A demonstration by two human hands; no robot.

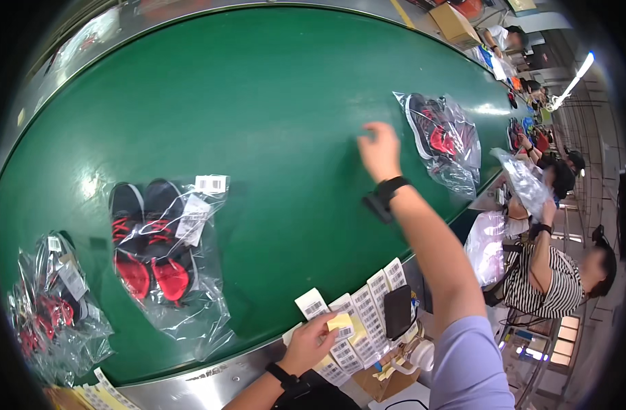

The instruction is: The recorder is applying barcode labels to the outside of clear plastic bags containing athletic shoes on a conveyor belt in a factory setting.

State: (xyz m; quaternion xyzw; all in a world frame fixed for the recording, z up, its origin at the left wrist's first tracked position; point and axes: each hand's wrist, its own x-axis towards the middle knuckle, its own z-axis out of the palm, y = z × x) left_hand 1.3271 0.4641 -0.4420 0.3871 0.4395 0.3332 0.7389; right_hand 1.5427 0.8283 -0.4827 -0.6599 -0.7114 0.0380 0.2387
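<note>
Your left hand (309, 346), at bottom centre, pinches a yellow-backed label (341, 328) between thumb and fingers. Your right hand (381, 152), right of centre, is blurred, fingers loosely curled, with nothing seen in it; it's near, not touching, the right bag (444, 140) of shoes at upper right.

Judging by what shows, two pairs look labelled: the middle bag (171, 256), left of centre, has a white sticker (211, 184) at its top right corner, and the left bag (57, 307), at lower left, has one too. You seem to have the right bag left; no sticker shows on it.

Barcodes cover the label sheets (369, 313) at lower centre; their print is too small to read.
</note>
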